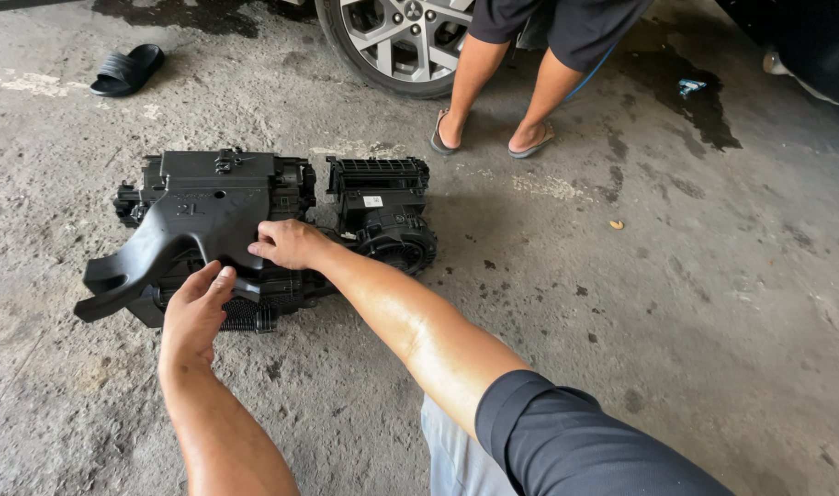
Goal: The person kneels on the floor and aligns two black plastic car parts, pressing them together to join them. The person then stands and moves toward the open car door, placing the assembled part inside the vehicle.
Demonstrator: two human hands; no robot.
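A big black plastic housing (208,220) lies on the concrete floor (667,303), just below a car wheel (396,37). The left hand (194,312) rests flat and open-fingered on its near edge, gripping nothing. The right hand (286,243) presses on the middle of the housing with fingers curled, though I cannot tell whether it grips anything. Another person's legs (502,92) stand by the wheel, and a black sandal (125,69) lies well apart at the far left.

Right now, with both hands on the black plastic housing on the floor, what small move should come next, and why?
Probably steady the housing with the left hand while the right hand feels along the seam: both hands rest flat on it, gripping nothing, and the unit looks assembled.
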